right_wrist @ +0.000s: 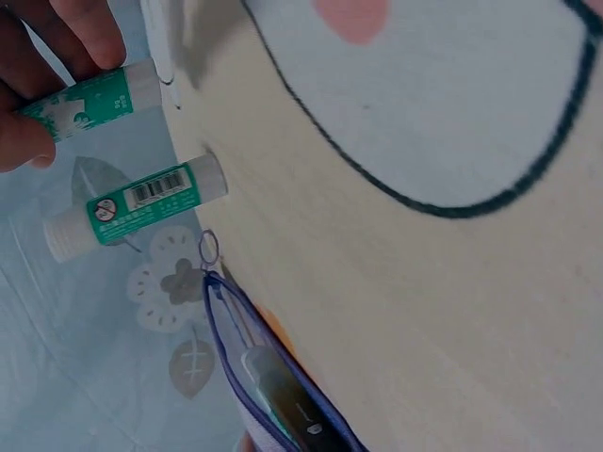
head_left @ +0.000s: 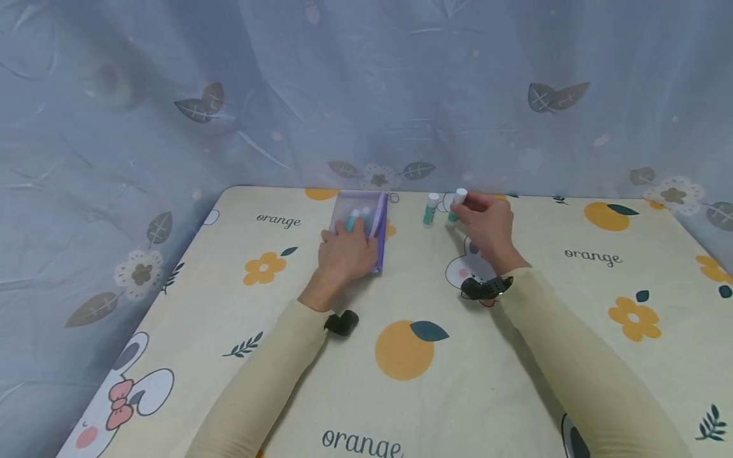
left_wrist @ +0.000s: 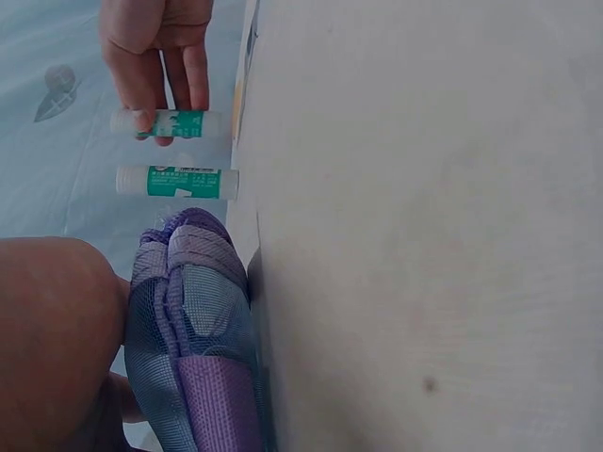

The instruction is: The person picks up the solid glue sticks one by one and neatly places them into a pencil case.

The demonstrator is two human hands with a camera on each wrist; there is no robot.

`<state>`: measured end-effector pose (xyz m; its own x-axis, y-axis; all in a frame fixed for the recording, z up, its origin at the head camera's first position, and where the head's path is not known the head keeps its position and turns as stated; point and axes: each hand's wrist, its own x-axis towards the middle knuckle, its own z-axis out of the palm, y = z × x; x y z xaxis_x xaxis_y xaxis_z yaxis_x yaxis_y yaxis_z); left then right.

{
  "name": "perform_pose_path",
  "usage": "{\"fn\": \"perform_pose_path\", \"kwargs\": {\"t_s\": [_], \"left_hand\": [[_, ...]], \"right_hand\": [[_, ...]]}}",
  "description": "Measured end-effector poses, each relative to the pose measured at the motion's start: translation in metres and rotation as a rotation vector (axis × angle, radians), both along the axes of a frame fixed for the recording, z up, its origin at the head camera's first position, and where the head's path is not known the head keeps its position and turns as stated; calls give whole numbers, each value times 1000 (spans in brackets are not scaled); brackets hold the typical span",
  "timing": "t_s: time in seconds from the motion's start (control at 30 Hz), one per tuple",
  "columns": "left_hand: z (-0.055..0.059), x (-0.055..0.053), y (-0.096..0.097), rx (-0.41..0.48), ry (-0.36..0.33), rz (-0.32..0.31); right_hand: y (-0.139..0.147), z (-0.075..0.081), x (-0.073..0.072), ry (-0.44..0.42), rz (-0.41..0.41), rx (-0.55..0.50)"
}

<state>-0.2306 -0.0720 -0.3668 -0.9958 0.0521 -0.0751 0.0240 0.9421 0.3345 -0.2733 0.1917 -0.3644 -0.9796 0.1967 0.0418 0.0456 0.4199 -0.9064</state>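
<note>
My left hand point(head_left: 347, 254) rests on a mesh zip pouch point(head_left: 379, 245) with purple edging, its fingers spread over the mesh. Teal-and-white tubes point(head_left: 352, 219) show through the fabric. To the right, my right hand point(head_left: 487, 226) pinches a green-labelled glue stick point(head_left: 453, 215) between thumb and fingers, holding it upright. A second glue stick point(head_left: 430, 210) stands upright between that hand and the pouch; its barcode label faces the right wrist view. There, the pouch point(right_wrist: 231, 358) gapes along its zipper side, with a dark object point(right_wrist: 306, 414) visible in the gap.
A cream cloth point(head_left: 321, 381) printed with oranges, flowers and rabbits covers the table. Behind it and to the left hangs a blue-grey curtain point(head_left: 366, 95). The pouch's ring-shaped zipper pull point(head_left: 393, 198) sticks out at its far right corner.
</note>
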Motion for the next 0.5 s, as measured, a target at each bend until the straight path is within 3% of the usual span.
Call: {"fn": "perform_pose_path", "kwargs": {"t_s": [0.5], "left_hand": [[1,0,0,-5,-22,7]], "right_hand": [[1,16,3,-6,17,-3]]}}
